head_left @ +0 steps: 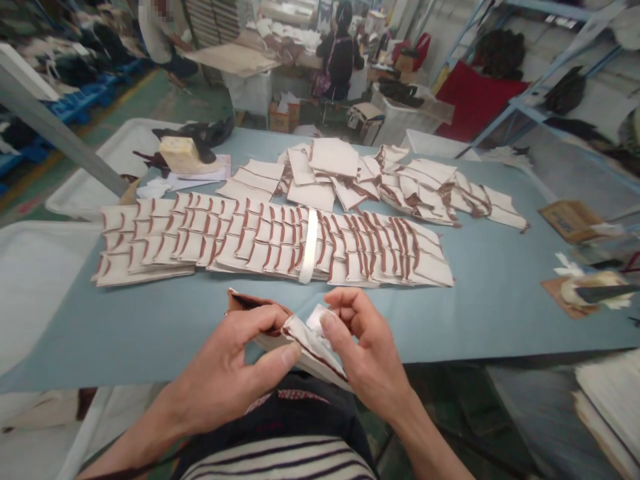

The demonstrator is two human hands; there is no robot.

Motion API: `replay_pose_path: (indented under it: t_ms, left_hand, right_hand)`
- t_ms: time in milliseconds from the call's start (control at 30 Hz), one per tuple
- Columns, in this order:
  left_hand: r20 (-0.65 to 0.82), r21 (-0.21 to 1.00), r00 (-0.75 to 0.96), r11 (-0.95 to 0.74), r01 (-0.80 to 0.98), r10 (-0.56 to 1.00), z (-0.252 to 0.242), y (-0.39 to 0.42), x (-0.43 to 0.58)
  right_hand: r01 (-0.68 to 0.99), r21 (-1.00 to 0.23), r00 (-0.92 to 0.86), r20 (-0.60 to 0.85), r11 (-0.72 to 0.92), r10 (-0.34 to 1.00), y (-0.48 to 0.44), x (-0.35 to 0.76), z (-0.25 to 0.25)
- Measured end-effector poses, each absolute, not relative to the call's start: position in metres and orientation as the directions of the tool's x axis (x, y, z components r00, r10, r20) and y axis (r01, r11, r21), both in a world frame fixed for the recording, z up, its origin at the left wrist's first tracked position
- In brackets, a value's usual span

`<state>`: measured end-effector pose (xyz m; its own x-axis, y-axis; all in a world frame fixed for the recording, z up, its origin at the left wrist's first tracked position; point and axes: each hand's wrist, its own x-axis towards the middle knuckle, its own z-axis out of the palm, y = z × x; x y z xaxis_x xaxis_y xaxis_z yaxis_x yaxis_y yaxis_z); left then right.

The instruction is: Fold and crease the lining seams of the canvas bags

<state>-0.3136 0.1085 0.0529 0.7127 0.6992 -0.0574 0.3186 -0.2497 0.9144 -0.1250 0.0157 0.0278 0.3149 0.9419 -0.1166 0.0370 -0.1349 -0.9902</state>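
Observation:
My left hand (235, 363) is closed on a cream fabric panel (320, 363) with brown edging, thumb in front and fingers behind. The panel is bent open near the table's front edge, and its brown inner side shows at the left. Between the thumb and fingers of my right hand (367, 347) is a small white piece (317, 320), held at the panel's open edge. Just beyond my hands lies a long row of overlapping cream panels (235, 233) with brown edges. A white strip (309, 247) lies across that row.
Behind the row, more cream panels (333, 160) lie in a loose heap on the blue-green table (165, 320). A yellowish block (179, 155) stands at the back left. A tape roll (585, 290) and a cardboard box (570, 220) are at the right. Two people are farther back.

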Motion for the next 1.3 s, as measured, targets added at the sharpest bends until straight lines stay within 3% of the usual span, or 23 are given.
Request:
replay_pose_path:
  t_ms: [200, 300, 433, 600, 833, 1100, 1300]
  left_hand:
    - [-0.029, 0.924, 0.716, -0.254, 0.285, 0.698, 0.052, 0.106, -0.307]
    - [-0.032, 0.922, 0.728, -0.261, 0.286, 0.685, 0.048, 0.105, -0.308]
    - [-0.037, 0.934, 0.750, -0.244, 0.260, 0.660, 0.042, 0.104, -0.310]
    - [-0.065, 0.947, 0.742, -0.193, 0.257, 0.667, 0.049, 0.102, -0.305]
    - [-0.113, 0.956, 0.736, -0.130, 0.264, 0.668, 0.057, 0.099, -0.305]
    - [-0.125, 0.960, 0.740, -0.107, 0.258, 0.660, 0.062, 0.092, -0.309]
    - [-0.094, 0.969, 0.760, -0.116, 0.218, 0.643, 0.061, 0.089, -0.311]
  right_hand:
    - [-0.321, -0.934, 0.261, -0.245, -0.155, 0.934, 0.016, -0.133, 0.024]
    - [-0.376, -0.912, 0.245, -0.268, -0.163, 0.932, 0.013, -0.135, 0.022]
    - [-0.284, -0.952, 0.313, -0.201, -0.110, 0.928, 0.008, -0.136, 0.016]
    - [-0.047, -0.998, 0.426, -0.057, -0.041, 0.903, 0.000, -0.133, 0.015]
    - [0.243, -0.968, 0.372, 0.148, 0.058, 0.916, -0.004, -0.130, 0.025]
    - [0.305, -0.945, 0.290, 0.211, 0.119, 0.933, -0.009, -0.123, 0.036]
    - [0.205, -0.970, 0.225, 0.179, 0.134, 0.958, -0.020, -0.122, 0.039]
